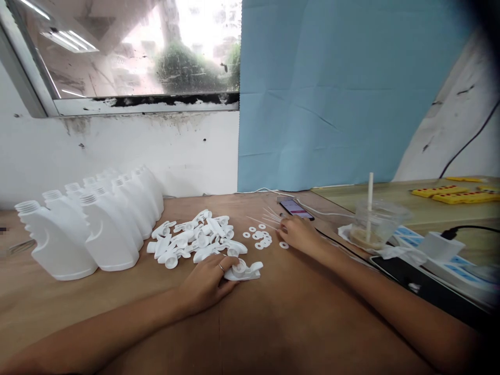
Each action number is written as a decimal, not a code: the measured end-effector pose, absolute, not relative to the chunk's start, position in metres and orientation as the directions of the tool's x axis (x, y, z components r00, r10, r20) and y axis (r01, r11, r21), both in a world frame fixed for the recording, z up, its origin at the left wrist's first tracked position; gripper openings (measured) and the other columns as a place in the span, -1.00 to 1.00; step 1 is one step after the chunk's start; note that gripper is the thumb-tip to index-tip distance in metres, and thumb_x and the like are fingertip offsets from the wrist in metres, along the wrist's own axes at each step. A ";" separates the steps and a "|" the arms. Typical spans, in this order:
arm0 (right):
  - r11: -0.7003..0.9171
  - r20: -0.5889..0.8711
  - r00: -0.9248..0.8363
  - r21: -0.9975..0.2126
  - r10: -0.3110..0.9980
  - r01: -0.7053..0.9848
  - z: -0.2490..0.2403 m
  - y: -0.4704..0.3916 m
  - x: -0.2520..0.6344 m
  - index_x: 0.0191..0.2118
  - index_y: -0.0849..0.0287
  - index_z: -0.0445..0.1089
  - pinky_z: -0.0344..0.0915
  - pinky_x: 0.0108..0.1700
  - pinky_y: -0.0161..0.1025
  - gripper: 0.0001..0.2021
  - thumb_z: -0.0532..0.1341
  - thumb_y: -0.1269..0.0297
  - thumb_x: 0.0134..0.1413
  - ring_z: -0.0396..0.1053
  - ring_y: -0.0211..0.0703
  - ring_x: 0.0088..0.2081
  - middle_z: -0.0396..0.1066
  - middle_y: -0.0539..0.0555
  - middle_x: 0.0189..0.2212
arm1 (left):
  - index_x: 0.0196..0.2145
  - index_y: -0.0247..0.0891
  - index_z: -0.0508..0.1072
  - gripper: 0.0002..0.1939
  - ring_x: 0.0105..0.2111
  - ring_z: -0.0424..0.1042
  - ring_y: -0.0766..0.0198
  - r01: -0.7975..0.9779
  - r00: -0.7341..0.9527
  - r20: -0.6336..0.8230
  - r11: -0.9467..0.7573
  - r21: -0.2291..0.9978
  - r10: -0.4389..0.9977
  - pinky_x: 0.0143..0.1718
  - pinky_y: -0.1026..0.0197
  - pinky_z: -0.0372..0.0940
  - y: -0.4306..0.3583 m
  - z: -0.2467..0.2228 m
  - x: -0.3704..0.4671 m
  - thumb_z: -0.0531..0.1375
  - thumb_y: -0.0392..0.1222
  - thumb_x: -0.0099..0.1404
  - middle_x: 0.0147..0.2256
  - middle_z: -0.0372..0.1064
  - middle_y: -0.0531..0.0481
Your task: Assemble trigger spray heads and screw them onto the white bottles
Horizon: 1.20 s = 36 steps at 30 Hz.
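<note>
My left hand (211, 278) is closed around a white trigger sprayer head (245, 271), its nozzle end pointing right, just above the table. Behind it lies a heap of similar white sprayer heads (199, 237). My right hand (300, 234) rests over the near ends of several thin white tubes (265, 217), its fingers bent and drawn together. The fingertips cover whatever they may grip. Close to its thumb is a flat white ring washer (284, 245), and more ring washers (262, 239) are scattered to its left.
Rows of white plastic bottles (113, 234) without caps stand at the left. A phone (297, 209) lies beyond my right hand, with cables beside it. At the right are a plastic cup with a straw (369, 224), a power strip (449, 271) and yellow pieces (457, 194).
</note>
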State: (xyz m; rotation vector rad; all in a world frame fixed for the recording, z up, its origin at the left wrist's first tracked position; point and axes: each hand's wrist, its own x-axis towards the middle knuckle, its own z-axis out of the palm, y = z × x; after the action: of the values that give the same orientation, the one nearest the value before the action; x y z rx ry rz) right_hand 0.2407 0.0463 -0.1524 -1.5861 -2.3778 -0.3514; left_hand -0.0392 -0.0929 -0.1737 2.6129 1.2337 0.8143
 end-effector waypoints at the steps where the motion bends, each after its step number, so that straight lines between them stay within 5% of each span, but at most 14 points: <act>1: 0.365 0.333 -0.360 0.050 0.871 0.929 -0.154 0.048 0.243 -0.49 0.26 0.45 0.19 -0.22 -0.14 -0.81 0.14 0.37 0.05 0.42 0.10 -0.22 0.47 0.29 -0.34 | 0.01 -0.14 0.21 -0.69 -0.14 0.37 0.17 0.671 0.520 0.415 -0.658 0.342 0.746 -0.12 0.14 0.24 -0.093 -0.174 -0.039 0.13 -0.18 0.32 -0.11 0.37 -0.03; 5: 0.336 0.313 -0.323 0.013 0.893 0.942 -0.160 0.054 0.246 -0.57 0.25 0.41 0.19 -0.32 -0.19 -0.80 0.15 0.41 0.01 0.45 0.06 -0.35 0.48 0.27 -0.46 | 0.04 -0.14 0.16 -0.63 -0.17 0.37 0.17 0.677 0.509 0.402 -0.642 0.359 0.761 -0.17 0.16 0.24 -0.093 -0.174 -0.040 0.14 -0.15 0.31 -0.13 0.37 -0.03; 8: 0.315 0.375 -0.277 -0.041 0.884 0.948 -0.157 0.055 0.245 -0.39 0.26 0.42 0.19 -0.35 -0.22 -0.81 0.07 0.39 0.12 0.46 0.02 -0.35 0.49 0.24 -0.41 | -0.01 -0.15 0.20 -0.70 -0.19 0.36 0.18 0.679 0.520 0.412 -0.655 0.332 0.748 -0.18 0.17 0.23 -0.093 -0.174 -0.041 0.13 -0.15 0.32 -0.17 0.36 -0.03; 10: 0.379 0.472 -0.250 -0.201 0.845 0.903 -0.151 0.052 0.242 -0.23 0.24 0.35 0.21 -0.37 -0.25 -0.80 0.00 0.31 0.22 0.45 -0.08 -0.39 0.49 0.18 -0.39 | -0.07 -0.17 0.24 -0.78 -0.20 0.35 0.18 0.676 0.549 0.412 -0.676 0.294 0.727 -0.18 0.18 0.22 -0.093 -0.173 -0.041 0.11 -0.15 0.34 -0.20 0.36 -0.03; 14: 0.583 0.544 -0.212 -0.732 0.812 0.352 -0.139 0.032 0.228 -0.21 0.12 0.16 0.18 -0.55 -0.33 -0.78 0.05 0.07 0.22 0.30 -0.29 -0.65 0.42 -0.01 -0.48 | -0.13 -0.18 0.27 -0.86 -0.21 0.33 0.20 0.653 0.611 0.386 -0.716 0.247 0.691 -0.18 0.20 0.19 -0.093 -0.171 -0.042 0.07 -0.14 0.38 -0.22 0.36 -0.02; 18: 0.397 0.366 -0.370 -0.918 0.854 0.008 -0.145 0.013 0.206 -0.24 0.11 0.12 0.25 -0.58 -0.34 -0.69 0.21 0.04 0.08 0.35 -0.29 -0.61 0.42 -0.05 -0.47 | -0.15 -0.19 0.29 -0.85 -0.20 0.34 0.21 0.648 0.598 0.400 -0.713 0.269 0.694 -0.17 0.21 0.19 -0.093 -0.170 -0.042 0.09 -0.11 0.38 -0.23 0.37 -0.01; 21: 0.301 0.229 -0.551 -0.953 0.803 0.043 -0.158 0.009 0.198 -0.28 0.14 0.15 0.27 -0.57 -0.34 -0.67 0.24 0.03 0.04 0.35 -0.30 -0.60 0.42 -0.02 -0.47 | -0.16 -0.19 0.29 -0.84 -0.21 0.35 0.19 0.663 0.578 0.393 -0.693 0.284 0.715 -0.16 0.19 0.21 -0.092 -0.172 -0.042 0.10 -0.09 0.36 -0.23 0.37 -0.02; 26: 0.364 0.251 -0.516 -0.923 0.819 0.128 -0.162 0.009 0.198 -0.31 0.17 0.20 0.16 -0.60 -0.40 -0.70 0.24 0.06 0.06 0.30 -0.33 -0.60 0.32 -0.09 -0.57 | -0.01 -0.18 0.19 -0.65 -0.17 0.37 0.16 0.671 0.523 0.385 -0.646 0.364 0.760 -0.14 0.14 0.25 -0.093 -0.175 -0.042 0.18 -0.14 0.29 -0.14 0.39 -0.05; 29: 0.401 0.348 -0.503 -0.916 0.791 -0.002 -0.152 -0.002 0.194 -0.29 0.16 0.18 0.28 -0.49 -0.32 -0.73 0.20 0.06 0.13 0.36 -0.30 -0.54 0.40 -0.01 -0.46 | 0.11 -0.16 0.10 -0.49 -0.13 0.37 0.14 0.662 0.512 0.367 -0.629 0.407 0.776 -0.13 0.13 0.26 -0.093 -0.174 -0.041 0.19 -0.16 0.27 -0.10 0.39 -0.05; 36: 0.384 0.413 -0.556 -0.907 0.722 -0.175 -0.143 -0.041 0.174 -0.23 0.11 0.12 0.40 -0.24 -0.17 -0.77 0.14 0.09 0.22 0.48 -0.18 -0.36 0.50 0.06 -0.33 | 0.15 -0.10 0.15 -0.51 -0.12 0.37 0.14 0.645 0.552 0.364 -0.661 0.383 0.750 -0.10 0.13 0.25 -0.093 -0.170 -0.041 0.16 -0.16 0.30 -0.09 0.38 -0.04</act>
State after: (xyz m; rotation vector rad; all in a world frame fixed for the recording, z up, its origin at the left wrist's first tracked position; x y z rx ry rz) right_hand 0.1744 -0.0409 -0.1429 -0.4795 -1.7757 1.2986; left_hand -0.0411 -0.0927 -0.1704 2.5819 1.1767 0.7517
